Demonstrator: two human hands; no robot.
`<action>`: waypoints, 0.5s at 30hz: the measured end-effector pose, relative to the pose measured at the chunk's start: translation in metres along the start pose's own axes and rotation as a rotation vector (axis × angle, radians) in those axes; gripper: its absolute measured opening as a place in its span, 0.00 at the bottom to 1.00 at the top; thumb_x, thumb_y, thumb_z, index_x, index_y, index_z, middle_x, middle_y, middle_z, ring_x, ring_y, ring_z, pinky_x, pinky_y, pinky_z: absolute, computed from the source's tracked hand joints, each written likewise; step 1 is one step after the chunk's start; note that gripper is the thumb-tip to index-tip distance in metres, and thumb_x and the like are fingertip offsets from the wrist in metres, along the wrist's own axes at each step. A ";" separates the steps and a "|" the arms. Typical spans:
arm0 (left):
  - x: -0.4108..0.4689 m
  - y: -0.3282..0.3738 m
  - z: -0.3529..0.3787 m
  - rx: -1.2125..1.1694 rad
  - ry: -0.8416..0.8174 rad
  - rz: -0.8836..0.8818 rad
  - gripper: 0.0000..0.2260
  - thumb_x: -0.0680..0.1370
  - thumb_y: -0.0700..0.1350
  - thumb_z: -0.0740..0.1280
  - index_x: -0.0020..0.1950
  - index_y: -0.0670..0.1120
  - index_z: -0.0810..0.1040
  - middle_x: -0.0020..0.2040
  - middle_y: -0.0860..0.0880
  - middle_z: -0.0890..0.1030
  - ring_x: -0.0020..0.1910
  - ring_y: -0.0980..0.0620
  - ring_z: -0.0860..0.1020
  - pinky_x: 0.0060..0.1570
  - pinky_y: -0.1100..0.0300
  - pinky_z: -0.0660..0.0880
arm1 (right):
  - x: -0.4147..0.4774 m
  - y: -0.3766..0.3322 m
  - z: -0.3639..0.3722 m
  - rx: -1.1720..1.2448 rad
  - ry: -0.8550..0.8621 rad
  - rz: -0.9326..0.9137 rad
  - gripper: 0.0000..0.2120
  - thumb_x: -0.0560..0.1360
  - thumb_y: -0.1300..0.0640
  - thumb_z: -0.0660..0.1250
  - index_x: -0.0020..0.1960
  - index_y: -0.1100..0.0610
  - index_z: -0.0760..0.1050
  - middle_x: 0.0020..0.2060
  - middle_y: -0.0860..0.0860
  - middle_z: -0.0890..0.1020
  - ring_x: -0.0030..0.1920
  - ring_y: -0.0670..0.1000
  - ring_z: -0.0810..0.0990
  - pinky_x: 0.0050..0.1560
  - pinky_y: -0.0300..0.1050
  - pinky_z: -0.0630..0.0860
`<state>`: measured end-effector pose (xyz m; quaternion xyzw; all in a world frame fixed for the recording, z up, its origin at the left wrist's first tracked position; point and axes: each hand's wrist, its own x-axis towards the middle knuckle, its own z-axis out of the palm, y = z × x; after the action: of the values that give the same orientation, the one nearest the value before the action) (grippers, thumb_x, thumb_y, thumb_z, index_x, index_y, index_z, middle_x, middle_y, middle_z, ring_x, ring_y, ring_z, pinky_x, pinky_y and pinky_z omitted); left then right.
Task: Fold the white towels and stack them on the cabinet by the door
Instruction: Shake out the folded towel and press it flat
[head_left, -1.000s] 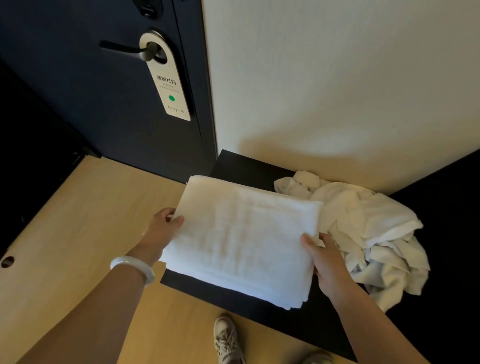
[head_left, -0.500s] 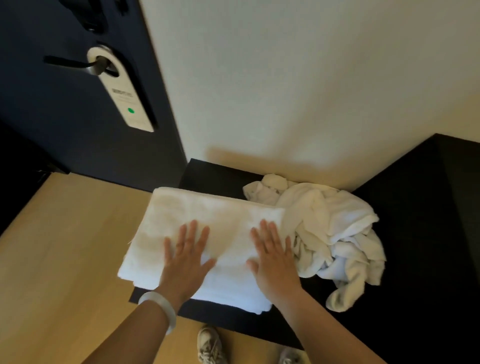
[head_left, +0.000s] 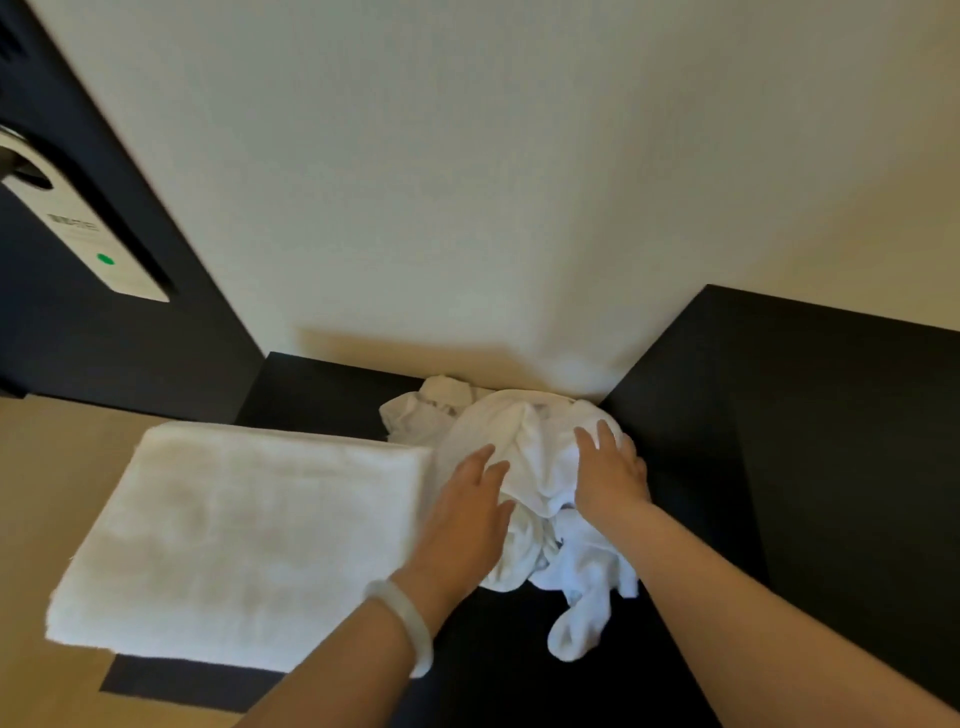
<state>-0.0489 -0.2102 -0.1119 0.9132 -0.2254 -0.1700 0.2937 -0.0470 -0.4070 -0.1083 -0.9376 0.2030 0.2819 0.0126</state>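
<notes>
Dark cabinet (head_left: 322, 395) half hidden under folded towel (head_left: 249, 535), crumpled heap (head_left: 530, 447)

Both bare forearms reach forward from the lower edge of the view, converging slightly. The left hand (head_left: 467, 509) lies palm down, fingers straight and close together; a pale bangle (head_left: 410, 629) circles its wrist. The right hand (head_left: 610, 467), just beside it, is also palm down, fingers extended and slightly spread.

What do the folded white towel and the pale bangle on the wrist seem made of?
Folded white towel: likely cotton terry, fuzzy and matte. Pale bangle: perhaps jade or glass, smooth, glossy, faintly translucent.
</notes>
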 end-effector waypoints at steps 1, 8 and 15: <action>0.013 0.004 0.013 0.030 -0.054 -0.029 0.25 0.83 0.50 0.59 0.79 0.47 0.58 0.80 0.49 0.51 0.78 0.50 0.54 0.75 0.59 0.57 | 0.010 0.003 -0.001 -0.042 -0.041 -0.007 0.38 0.81 0.47 0.62 0.81 0.47 0.42 0.80 0.53 0.40 0.79 0.63 0.43 0.78 0.60 0.50; 0.064 -0.006 0.072 0.310 -0.368 -0.167 0.38 0.82 0.55 0.62 0.81 0.51 0.39 0.81 0.46 0.40 0.80 0.40 0.45 0.76 0.48 0.55 | 0.037 0.010 0.016 -0.053 -0.056 0.001 0.17 0.82 0.59 0.58 0.70 0.58 0.68 0.74 0.56 0.61 0.70 0.62 0.63 0.65 0.49 0.69; 0.078 0.016 0.051 -0.079 -0.153 -0.203 0.32 0.80 0.54 0.66 0.80 0.50 0.57 0.78 0.48 0.61 0.76 0.47 0.61 0.74 0.55 0.59 | 0.007 0.006 -0.069 0.700 0.083 -0.091 0.09 0.80 0.64 0.63 0.57 0.62 0.79 0.55 0.58 0.81 0.53 0.55 0.79 0.49 0.42 0.73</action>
<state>-0.0116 -0.2854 -0.1550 0.9033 -0.1466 -0.2770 0.2928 -0.0083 -0.4247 -0.0533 -0.8953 0.2457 0.1558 0.3374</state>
